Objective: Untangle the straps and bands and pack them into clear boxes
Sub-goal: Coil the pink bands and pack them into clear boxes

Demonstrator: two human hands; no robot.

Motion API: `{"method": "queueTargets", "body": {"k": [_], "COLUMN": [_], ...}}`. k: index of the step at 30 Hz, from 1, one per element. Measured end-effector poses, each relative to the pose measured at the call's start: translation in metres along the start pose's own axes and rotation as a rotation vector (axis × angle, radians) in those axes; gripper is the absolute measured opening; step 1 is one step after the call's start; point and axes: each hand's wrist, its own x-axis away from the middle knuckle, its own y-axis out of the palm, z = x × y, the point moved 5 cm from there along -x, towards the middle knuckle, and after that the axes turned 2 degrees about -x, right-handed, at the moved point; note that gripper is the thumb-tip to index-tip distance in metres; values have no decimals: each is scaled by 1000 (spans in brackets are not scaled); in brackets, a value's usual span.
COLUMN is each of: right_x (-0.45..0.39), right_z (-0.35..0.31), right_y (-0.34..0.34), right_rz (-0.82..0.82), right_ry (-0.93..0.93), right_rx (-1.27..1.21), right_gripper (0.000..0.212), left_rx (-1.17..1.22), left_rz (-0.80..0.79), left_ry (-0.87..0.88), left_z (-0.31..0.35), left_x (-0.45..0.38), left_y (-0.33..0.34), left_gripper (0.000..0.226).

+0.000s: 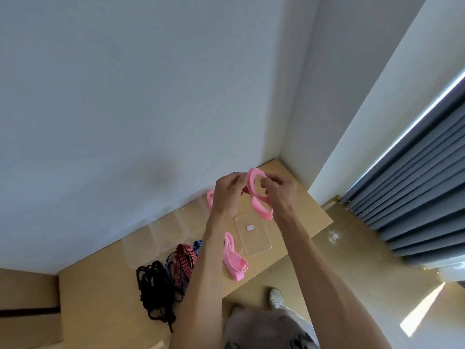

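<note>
Both hands are raised above the wooden table (100, 285), holding a pink band (260, 206) looped between them. My left hand (226, 192) pinches its left side and my right hand (279, 192) pinches its right side. A second pink band (232, 260) lies on the table below my left forearm. Another pink band (210, 197) shows behind my left hand, at a clear box. A clear lid (254, 234) with a small red label lies under my hands. A tangle of black straps (156, 288), a red striped strap (185, 260) and purple and blue bands lies at the left.
Several clear boxes (166, 233) stand in a row along the white wall. A cardboard box (27, 308) sits at the far left. Grey curtains (422, 197) hang at the right. My shoe (275, 298) stands on the floor beside the table's edge.
</note>
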Motion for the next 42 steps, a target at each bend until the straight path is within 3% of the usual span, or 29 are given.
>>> {"method": "queueTargets", "body": {"k": [4,7,14,18,23,27,31,38,42], "right_x": [4,5,14,14,17,13,13,21,22], "right_z": [3,-5,-11,-9,-11,-15,-19,1,6], "right_y": [-10,-16,-20,-20,-22,-23,-23,-23,-21], "right_rz": [57,116,68,-103,-363,-435,-476,-399,-331], "right_ry": [-7,-84,-294,-298,-310,-354,-367,-233,-275], "right_rx": [79,172,223,161,159,206,124,-99,-84], "right_gripper": [14,11,16,11,32,32,25,32,28], "left_rx": [111,162,78,57,77,-85,-23,72,205], "left_rz": [52,-1,106,199,292,313,407,510,575], "left_ry": [-100,-155,-190,-254,-201,-110,-92,-64,-94], "left_z": [-4,-2,-4,-12,-7,1,5,9,3], "left_x": [8,15,21,32,35,38,45,47,43], "left_y": [0,12,17,16,15,22,30,35,35], "left_gripper": [37,38,13,14,12,8,18,12,11]}}
